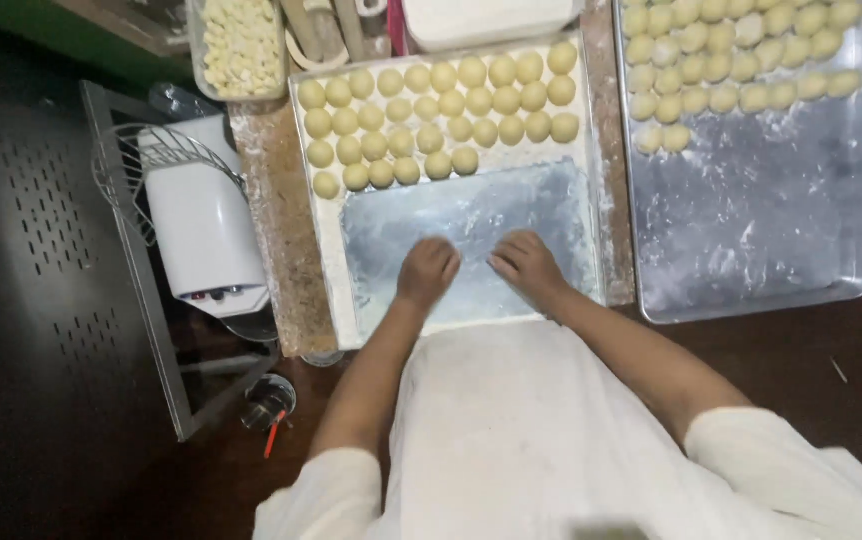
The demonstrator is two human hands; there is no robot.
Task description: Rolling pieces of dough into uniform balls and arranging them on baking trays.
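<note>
In the head view, a floured metal tray was seen lying on a wooden counter directly before the person. Pale yellow dough balls were ranged in four rows across the far part of this tray; the near part was bare metal dusted with flour. Both hands were lowered onto that bare part, just short of the nearest row. The left hand was curled palm-down, fingers drawn together as though cupped over something; whether a piece of dough lay beneath it could not be told. The right hand was held likewise, palm-down with fingers bent and close together, and what it covered was hidden too. The two hands were near each other but apart.

To the right, a second metal tray was seen, with more dough balls packed along its far end and the greater part of it bare and floury. Beyond the first tray, a clear container of small pale pieces was set, and a white appliance stood to the left, below the counter edge.

By the look of the trays, the shaping was judged to be under way: roughly half of the near tray was filled, and most of the second tray remained to be filled.
</note>
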